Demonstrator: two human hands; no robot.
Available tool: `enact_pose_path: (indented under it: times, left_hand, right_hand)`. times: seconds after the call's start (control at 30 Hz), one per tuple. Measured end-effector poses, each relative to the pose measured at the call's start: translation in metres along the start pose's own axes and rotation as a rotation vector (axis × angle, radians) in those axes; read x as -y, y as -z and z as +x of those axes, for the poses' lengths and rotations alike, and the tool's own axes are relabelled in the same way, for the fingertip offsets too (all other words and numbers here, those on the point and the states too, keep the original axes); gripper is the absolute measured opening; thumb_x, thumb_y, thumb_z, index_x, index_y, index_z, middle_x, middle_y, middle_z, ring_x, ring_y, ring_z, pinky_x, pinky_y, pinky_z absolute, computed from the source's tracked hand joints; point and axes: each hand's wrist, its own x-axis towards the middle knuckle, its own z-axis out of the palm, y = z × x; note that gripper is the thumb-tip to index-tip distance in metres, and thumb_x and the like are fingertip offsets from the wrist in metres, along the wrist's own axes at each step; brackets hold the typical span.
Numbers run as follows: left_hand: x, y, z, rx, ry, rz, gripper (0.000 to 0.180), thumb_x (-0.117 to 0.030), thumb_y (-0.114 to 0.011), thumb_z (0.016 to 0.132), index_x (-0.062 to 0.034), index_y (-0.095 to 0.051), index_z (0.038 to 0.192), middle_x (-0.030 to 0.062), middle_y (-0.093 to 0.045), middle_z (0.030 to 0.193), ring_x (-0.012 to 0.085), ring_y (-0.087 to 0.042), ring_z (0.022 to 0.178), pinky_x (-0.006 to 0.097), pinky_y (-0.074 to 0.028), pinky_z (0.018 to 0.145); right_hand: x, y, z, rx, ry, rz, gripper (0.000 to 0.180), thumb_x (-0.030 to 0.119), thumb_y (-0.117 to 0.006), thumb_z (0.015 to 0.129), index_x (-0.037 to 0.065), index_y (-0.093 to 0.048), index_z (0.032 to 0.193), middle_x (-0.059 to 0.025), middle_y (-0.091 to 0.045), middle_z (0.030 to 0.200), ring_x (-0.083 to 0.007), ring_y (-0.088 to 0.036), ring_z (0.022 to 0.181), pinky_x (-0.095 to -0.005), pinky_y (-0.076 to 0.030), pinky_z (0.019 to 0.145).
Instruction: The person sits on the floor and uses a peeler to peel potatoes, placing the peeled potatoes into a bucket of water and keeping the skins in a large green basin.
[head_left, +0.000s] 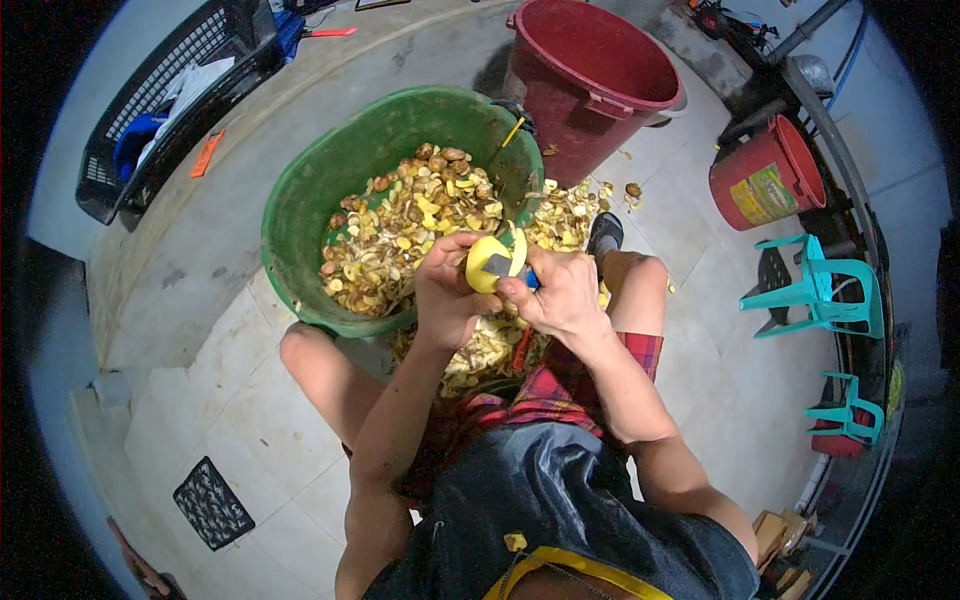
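Rounded yellow produce (476, 268), flat-bladed knife (497, 265)

1. A black crate (160, 75) is placed at the upper left, with white cloth (195, 84) and blue cloth (135, 148) held inside.
2. A small orange item (207, 154) is seen beside the crate.
3. A red bucket (765, 180) with a yellow label is set at the right.
4. Two turquoise chairs (848, 267) are placed below the bucket.
5. A dark patterned mat (214, 503) is laid on the tiled floor (285, 485).
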Motion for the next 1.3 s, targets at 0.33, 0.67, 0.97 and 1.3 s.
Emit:
enact_pose_path:
  times: [0.33,0.67,0.97,1.3]
  left_hand:
    - [0.003,-0.003,-0.005,-0.057,0.039,-0.087,0.058,-0.010,-0.084,0.071,0.0035,-0.054,0.118,0.0137,-0.059,0.116,0.0203,-0.061,0.104,0.032,-0.051,0.090]
    - [0.005,0.006,-0.007,-0.003,0.020,-0.076,0.052,-0.003,-0.082,0.071,0.0023,-0.056,0.115,0.0139,-0.060,0.117,0.0212,-0.061,0.105,0.033,-0.052,0.090]
    - [0.009,0.005,-0.008,-0.089,-0.069,0.005,0.049,0.006,-0.083,0.066,-0.0001,-0.057,0.107,0.0138,-0.058,0.117,0.0208,-0.060,0.106,0.033,-0.052,0.091]
    - [0.017,0.007,-0.008,-0.189,-0.106,0.198,0.050,0.007,-0.080,0.068,0.0021,-0.053,0.110,0.0112,-0.057,0.110,0.0189,-0.061,0.097,0.030,-0.050,0.090]
  right_hand:
    - [-0.013,0.014,0.008,0.097,-0.126,0.177,0.067,0.064,-0.069,0.071,-0.002,-0.056,0.075,-0.0226,-0.054,0.057,-0.0412,-0.057,0.053,-0.0453,-0.045,0.052]
    - [-0.017,0.000,0.001,0.037,-0.094,0.133,0.073,0.072,-0.070,0.066,0.000,-0.058,0.073,-0.0177,-0.054,0.055,-0.0364,-0.056,0.049,-0.0424,-0.045,0.049]
    - [-0.010,-0.008,-0.005,-0.025,-0.055,0.189,0.064,0.063,-0.053,0.087,0.003,-0.053,0.065,-0.0174,-0.050,0.052,-0.0369,-0.056,0.049,-0.0435,-0.043,0.046]
    - [-0.014,-0.009,-0.013,0.106,-0.129,0.256,0.046,0.045,-0.061,0.086,0.001,-0.058,0.072,-0.0207,-0.053,0.056,-0.0397,-0.058,0.054,-0.0438,-0.047,0.051]
